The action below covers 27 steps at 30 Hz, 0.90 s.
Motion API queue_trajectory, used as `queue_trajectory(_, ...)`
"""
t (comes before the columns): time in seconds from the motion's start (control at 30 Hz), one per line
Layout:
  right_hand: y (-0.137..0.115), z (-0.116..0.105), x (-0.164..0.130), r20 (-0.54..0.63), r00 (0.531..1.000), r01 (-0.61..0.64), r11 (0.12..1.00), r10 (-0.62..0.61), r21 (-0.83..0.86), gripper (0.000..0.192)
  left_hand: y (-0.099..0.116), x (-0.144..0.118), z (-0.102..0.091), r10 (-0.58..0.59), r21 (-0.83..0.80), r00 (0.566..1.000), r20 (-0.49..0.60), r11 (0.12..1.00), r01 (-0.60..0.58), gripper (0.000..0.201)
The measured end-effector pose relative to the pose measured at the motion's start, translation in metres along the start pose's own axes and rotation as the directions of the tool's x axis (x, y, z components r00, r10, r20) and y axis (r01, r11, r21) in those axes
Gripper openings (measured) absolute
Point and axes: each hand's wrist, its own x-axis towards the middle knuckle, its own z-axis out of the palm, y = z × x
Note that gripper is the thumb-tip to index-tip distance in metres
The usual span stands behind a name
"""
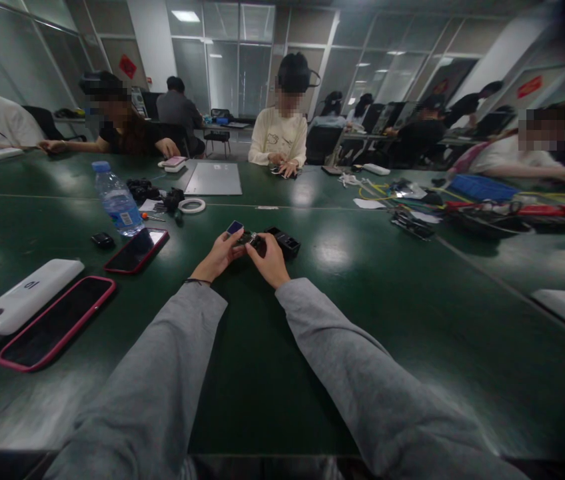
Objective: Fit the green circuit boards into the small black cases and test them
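Near the frame's centre, above the green table [362,280], a small dark part [248,239] is being pinched closed between left hand [221,255] and right hand [268,261], and is probably risking slipping onto the black block [285,241] beside it.

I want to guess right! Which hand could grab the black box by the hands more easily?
Probably the right hand. The black box lies on the table just beyond its fingers, on its side. The left hand sits farther off, at the small part both hands hold.
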Motion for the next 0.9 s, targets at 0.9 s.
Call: queue_trajectory(0.9, 0.0041, 0.0028, 0.0004, 0.008, 1.000, -0.007, 1.000, 0.007, 0.001, 0.037, -0.0001, -0.0002, -0.0015, -0.011, 0.015, 1.000, -0.007, 1.000, 0.011, 0.039)
